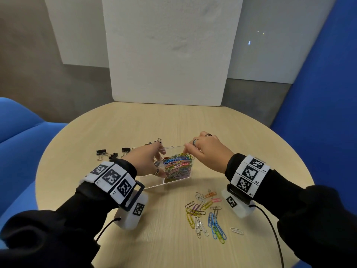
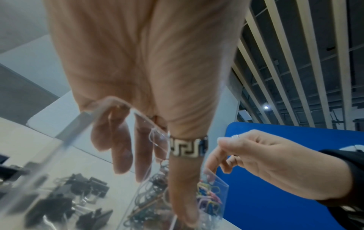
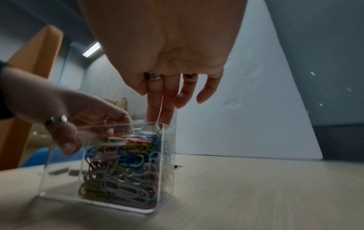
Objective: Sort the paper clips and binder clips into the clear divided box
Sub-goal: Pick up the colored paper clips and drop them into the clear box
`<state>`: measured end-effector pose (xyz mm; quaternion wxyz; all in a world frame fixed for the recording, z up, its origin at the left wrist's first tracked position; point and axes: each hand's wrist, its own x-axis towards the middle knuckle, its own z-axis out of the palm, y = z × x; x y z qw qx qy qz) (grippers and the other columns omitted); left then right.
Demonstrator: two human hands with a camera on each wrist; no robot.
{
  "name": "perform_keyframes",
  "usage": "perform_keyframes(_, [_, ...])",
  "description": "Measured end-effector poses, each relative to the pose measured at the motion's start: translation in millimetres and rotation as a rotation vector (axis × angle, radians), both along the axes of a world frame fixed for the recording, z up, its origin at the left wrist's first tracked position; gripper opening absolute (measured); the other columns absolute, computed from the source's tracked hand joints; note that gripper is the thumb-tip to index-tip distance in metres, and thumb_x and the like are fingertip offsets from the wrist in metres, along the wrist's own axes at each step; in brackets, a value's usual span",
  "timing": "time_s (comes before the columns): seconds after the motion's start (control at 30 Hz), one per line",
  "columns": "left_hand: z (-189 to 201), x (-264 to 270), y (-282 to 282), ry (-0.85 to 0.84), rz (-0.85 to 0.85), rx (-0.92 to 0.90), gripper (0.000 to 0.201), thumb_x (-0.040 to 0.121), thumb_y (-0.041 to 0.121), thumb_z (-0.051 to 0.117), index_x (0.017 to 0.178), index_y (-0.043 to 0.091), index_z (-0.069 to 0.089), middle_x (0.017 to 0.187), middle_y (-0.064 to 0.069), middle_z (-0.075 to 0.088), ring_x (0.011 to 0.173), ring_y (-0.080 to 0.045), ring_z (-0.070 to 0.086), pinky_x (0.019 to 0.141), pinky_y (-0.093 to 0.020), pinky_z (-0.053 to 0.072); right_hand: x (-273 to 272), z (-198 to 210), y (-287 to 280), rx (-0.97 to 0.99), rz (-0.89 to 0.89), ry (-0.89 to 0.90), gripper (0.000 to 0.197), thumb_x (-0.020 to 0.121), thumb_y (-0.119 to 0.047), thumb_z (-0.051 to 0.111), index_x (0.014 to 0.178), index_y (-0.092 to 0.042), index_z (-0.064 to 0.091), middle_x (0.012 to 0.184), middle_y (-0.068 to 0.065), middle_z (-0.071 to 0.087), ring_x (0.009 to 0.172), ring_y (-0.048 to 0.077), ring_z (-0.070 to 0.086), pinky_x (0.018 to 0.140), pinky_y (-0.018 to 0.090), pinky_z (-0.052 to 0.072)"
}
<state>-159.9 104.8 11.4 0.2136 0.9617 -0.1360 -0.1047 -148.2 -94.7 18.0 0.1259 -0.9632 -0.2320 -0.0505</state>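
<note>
The clear divided box (image 1: 152,183) stands mid-table, its right compartment packed with coloured paper clips (image 1: 177,166). My left hand (image 1: 161,161) grips the box across the left compartment, thumb on the near wall and fingers over the far wall. My right hand (image 1: 186,149) hangs over the right compartment with its fingertips at the rim. In the right wrist view those fingertips (image 3: 157,115) pinch a thin pale paper clip (image 3: 160,109), seen edge-on above the box (image 3: 59,179). Black binder clips (image 1: 101,152) lie on the table left of the box. Loose paper clips (image 1: 206,213) lie near the front right.
The round wooden table (image 1: 173,120) has a white foam board (image 1: 170,55) standing at its far edge. Blue seats (image 1: 23,128) flank it on both sides. One white paper clip (image 1: 237,230) lies apart from the pile. Another binder clip (image 1: 158,141) sits just behind the box.
</note>
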Motion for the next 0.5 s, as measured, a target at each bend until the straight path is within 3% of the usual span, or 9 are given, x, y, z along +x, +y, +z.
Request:
perform_keyframes(0.07, [0.3, 0.0, -0.3, 0.001, 0.002, 0.002, 0.065, 0.072, 0.03, 0.078, 0.125, 0.02, 0.041, 0.106, 0.008, 0.053, 0.093, -0.013, 0.051, 0.086, -0.029, 0.044, -0.6, -2.3, 0.0, -0.083, 0.011, -0.008, 0.047, 0.1, -0.036, 0.028, 0.099, -0.017, 0.071, 0.097, 0.0, 0.068, 0.093, 0.014, 0.04, 0.097, 0.039, 0.032])
perform_keyframes(0.2, [0.6, 0.0, -0.7, -0.001, 0.0, 0.0, 0.065, 0.072, 0.029, 0.077, 0.125, 0.019, 0.041, 0.109, 0.006, 0.054, 0.093, -0.012, 0.05, 0.086, -0.027, 0.044, -1.0, -1.6, -0.2, 0.014, 0.019, 0.052, 0.047, 0.1, -0.036, 0.03, 0.094, -0.016, 0.073, 0.098, 0.002, 0.068, 0.091, 0.013, 0.04, 0.096, 0.036, 0.032])
perform_keyframes(0.33, [0.6, 0.1, -1.4, 0.003, 0.007, -0.003, 0.067, 0.072, 0.03, 0.078, 0.126, 0.019, 0.041, 0.104, 0.009, 0.05, 0.095, -0.013, 0.051, 0.088, -0.029, 0.045, 0.2, 1.4, -1.1, 0.091, 0.015, 0.052, 0.033, 0.1, -0.027, 0.036, 0.108, -0.017, 0.066, 0.106, -0.001, 0.067, 0.094, 0.011, 0.042, 0.09, 0.031, 0.038])
perform_keyframes(0.5, [0.7, -0.5, -1.2, 0.009, 0.011, -0.001, 0.066, 0.072, 0.031, 0.078, 0.126, 0.02, 0.041, 0.106, 0.008, 0.051, 0.096, -0.013, 0.051, 0.088, -0.029, 0.045, 6.0, 6.6, 1.5, -0.069, 0.062, 0.109, 0.026, 0.097, -0.022, 0.046, 0.112, -0.025, 0.067, 0.109, -0.002, 0.065, 0.093, 0.009, 0.038, 0.092, 0.035, 0.041])
